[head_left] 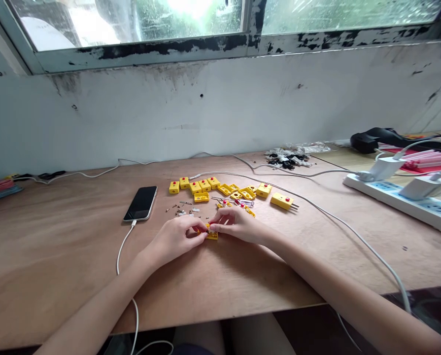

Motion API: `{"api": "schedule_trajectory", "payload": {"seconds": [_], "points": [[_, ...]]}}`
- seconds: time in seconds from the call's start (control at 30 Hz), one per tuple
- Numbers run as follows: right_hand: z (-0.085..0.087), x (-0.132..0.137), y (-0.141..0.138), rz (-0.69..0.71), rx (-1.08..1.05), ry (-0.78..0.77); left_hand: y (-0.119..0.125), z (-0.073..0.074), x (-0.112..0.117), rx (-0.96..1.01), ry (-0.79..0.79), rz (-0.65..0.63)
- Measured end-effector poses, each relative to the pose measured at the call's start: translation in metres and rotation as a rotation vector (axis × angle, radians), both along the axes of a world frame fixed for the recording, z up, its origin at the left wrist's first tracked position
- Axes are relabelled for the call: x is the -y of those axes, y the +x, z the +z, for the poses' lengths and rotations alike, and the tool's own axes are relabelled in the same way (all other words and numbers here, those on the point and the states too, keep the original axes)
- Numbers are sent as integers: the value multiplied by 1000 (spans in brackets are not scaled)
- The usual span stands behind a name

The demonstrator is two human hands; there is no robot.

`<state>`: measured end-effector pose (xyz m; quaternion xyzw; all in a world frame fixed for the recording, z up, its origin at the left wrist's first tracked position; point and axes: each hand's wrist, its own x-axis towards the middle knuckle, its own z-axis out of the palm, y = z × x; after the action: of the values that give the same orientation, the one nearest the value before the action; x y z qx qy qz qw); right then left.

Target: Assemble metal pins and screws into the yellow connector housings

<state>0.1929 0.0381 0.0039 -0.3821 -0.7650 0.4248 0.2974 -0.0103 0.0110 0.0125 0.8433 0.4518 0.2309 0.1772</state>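
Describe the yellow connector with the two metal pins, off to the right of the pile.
The yellow connector is a rectangular block that looks like plastic, with a small red dot on its top face. Two parallel metal pins stick out of its right end. It looks fully assembled and lies flat, slightly angled, on the wooden desk, to the right of the other yellow pieces. Only the desk touches it.

We find glossy yellow plastic on the small rectangular connector housing [212,235], bright metal on the loose screws [181,213], smooth matt plywood on the bench top [76,246], and glossy black glass on the phone [140,203].
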Motion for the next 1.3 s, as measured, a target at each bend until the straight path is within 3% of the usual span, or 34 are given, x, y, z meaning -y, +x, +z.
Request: {"api": "schedule_trajectory", "payload": {"seconds": [0.7, 1.0, 1.3], "points": [[-9, 4, -4, -74, 97, 231, -1, -3, -2, 10, 6, -12], [-4, 9, -5, -84, 98, 174, 2, -4, -4, 89, -112, 36], [-8, 11, -3, -81, 51, 178, 1, -3, -2, 59, -48, 32]]}}
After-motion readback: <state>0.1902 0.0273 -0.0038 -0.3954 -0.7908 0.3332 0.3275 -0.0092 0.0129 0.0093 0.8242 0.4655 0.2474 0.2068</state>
